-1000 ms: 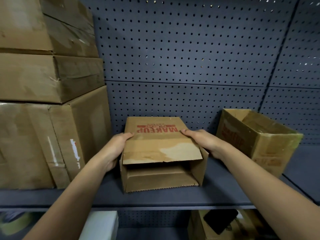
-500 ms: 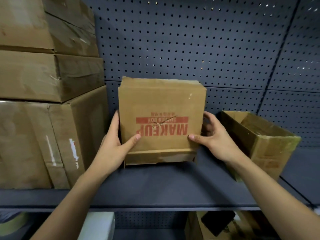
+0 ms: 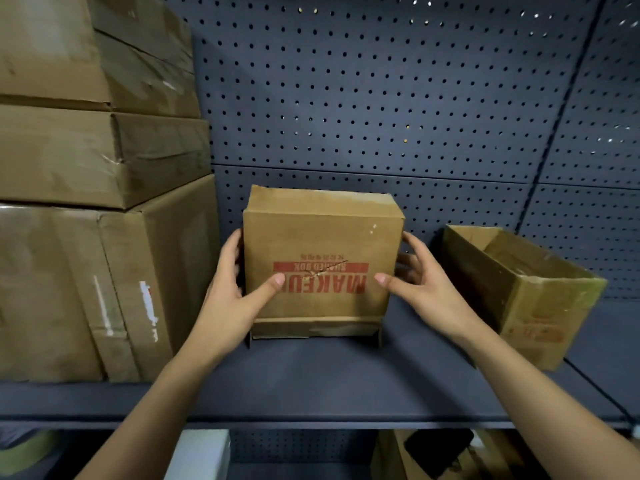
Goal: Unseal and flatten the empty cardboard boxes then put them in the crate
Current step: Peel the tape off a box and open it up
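A small brown cardboard box (image 3: pixel 322 244) with upside-down red "MAKEUP" print stands on the dark shelf (image 3: pixel 311 379), its printed face toward me and a loose flap along its bottom edge. My left hand (image 3: pixel 232 292) grips its left side, thumb across the front and fingers behind. My right hand (image 3: pixel 419 282) grips its right side the same way. A second open cardboard box (image 3: pixel 519 292) sits tilted on the shelf to the right, apart from both hands. No crate is in view.
Large sealed cardboard boxes (image 3: pixel 97 271) are stacked at the left, close to my left hand. A dark pegboard wall (image 3: pixel 381 98) backs the shelf. Below the shelf edge are a white object (image 3: pixel 197 455) and another carton (image 3: pixel 433 455).
The makeup box was lying with its open end toward me; both hands have tipped it up onto its end and now hold it by its sides, slightly lower than half a second ago.
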`<state>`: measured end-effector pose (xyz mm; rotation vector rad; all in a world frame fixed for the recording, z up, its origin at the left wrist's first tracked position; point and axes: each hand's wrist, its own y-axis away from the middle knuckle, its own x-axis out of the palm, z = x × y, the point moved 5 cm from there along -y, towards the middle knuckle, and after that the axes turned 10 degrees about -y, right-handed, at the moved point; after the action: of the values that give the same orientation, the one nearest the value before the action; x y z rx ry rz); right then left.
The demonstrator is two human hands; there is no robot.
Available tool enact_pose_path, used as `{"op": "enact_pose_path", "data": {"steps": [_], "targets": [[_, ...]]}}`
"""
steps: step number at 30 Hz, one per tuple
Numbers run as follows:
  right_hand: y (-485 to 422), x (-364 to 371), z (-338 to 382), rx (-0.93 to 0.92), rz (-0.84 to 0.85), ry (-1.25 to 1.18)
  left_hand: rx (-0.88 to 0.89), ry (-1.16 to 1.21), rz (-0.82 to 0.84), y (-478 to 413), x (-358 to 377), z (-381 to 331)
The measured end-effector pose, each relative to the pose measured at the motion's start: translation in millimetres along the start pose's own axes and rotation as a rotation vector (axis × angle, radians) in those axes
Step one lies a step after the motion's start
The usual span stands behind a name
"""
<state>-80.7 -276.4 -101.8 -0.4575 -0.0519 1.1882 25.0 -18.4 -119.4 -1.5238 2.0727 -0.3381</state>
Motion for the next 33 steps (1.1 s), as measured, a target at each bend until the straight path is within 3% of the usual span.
{"op": "enact_pose_path", "data": {"steps": [13, 22, 28, 33], "targets": [[-33, -4, 45, -0.076, -0.233, 0.195, -0.013, -0.045, -0.198, -57, -9, -41], [-30, -13, 58, -0.307, -0.221, -0.088, 0.239, 0.024, -0.245, -42, -19, -62], [-21, -19, 48, -0.468, -0.129, -0.021, 0.363, 0.044, -0.205, -30, -28, -60], [-21, -23, 48, -0.436, -0.135, -0.036, 0.295, 0.107, -0.19, -35, -34, -52]]}}
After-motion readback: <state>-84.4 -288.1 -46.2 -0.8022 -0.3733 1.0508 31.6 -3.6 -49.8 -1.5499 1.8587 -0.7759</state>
